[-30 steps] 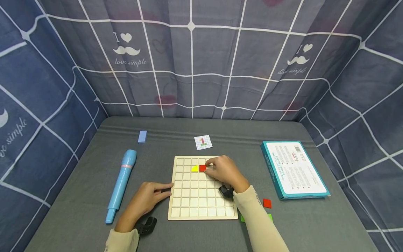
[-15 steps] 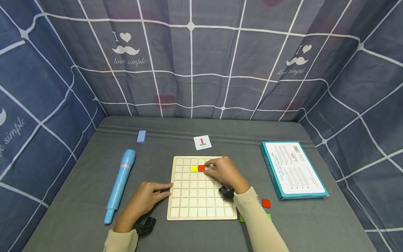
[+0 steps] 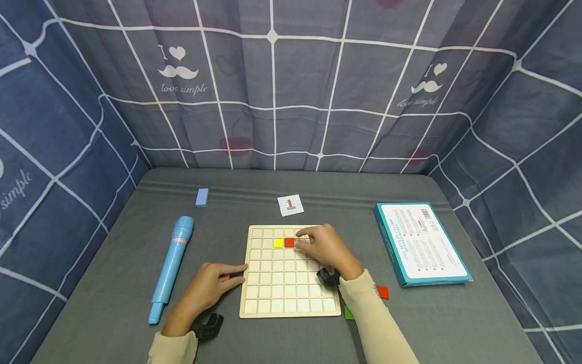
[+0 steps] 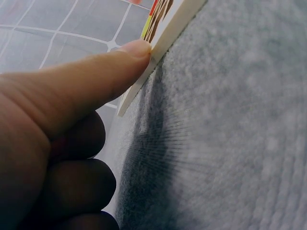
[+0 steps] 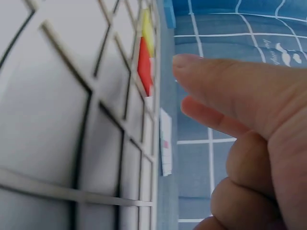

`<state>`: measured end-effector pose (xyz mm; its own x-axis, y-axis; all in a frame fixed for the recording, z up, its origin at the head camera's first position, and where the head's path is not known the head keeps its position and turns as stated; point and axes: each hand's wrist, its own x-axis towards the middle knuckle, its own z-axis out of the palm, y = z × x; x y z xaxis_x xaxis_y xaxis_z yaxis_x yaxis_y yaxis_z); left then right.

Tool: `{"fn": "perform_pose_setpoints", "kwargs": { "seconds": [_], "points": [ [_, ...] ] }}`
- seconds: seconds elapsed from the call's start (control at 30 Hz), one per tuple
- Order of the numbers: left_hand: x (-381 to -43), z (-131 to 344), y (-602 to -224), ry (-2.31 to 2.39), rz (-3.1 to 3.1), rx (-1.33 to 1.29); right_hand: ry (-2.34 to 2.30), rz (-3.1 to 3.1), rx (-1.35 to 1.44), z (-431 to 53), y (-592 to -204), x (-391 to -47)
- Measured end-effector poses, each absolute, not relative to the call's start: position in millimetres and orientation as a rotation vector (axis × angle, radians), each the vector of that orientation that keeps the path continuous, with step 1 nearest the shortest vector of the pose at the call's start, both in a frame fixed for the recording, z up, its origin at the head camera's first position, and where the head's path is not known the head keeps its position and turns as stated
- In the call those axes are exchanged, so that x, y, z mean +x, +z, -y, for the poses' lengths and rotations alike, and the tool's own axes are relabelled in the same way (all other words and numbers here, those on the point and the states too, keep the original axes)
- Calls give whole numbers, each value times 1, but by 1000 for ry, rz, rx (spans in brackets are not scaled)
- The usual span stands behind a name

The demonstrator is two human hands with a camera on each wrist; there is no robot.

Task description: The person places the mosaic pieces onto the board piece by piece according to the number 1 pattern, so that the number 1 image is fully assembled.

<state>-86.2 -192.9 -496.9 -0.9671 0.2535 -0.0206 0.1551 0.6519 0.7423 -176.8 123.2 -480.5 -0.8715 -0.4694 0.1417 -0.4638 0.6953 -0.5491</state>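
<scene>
A wooden grid board point(image 3: 272, 291) lies on the table, with a yellow piece point(image 3: 278, 243) and a red square tile point(image 3: 289, 242) side by side in an upper row. The thumb and straight index finger of my left hand point(image 3: 210, 285) touch the board's left edge; its other fingers are curled in the left wrist view. Over the board's upper right is my right hand point(image 3: 325, 247), thumb and index finger apart just right of the red tile. Nothing shows between those fingers in the right wrist view, where the red tile point(image 5: 144, 67) sits flat in the grid.
Beyond the board lies a small pattern card point(image 3: 290, 205). A blue tube point(image 3: 171, 268) and a small blue block point(image 3: 202, 197) are on the left, a teal-edged box point(image 3: 425, 242) on the right. My right sleeve partly covers a red tile point(image 3: 383, 292) and a green piece point(image 3: 348, 313).
My right fingers have drawn slightly off the red tile, which looks flatter in its cell. My left hand stays at the board's edge. The whole view has shifted a little.
</scene>
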Motion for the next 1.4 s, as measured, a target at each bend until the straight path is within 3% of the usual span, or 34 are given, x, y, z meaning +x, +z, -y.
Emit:
{"fn": "perform_pose_setpoints", "kwargs": {
  "seconds": [0.77,1.4],
  "points": [
    [-86,197,-493,1150,-2749,285,-967,-3055,-834,-180,-419,-139],
    [-86,194,-495,1156,-2740,307,-1074,-2949,-470,-252,-462,-72]
  ]
}}
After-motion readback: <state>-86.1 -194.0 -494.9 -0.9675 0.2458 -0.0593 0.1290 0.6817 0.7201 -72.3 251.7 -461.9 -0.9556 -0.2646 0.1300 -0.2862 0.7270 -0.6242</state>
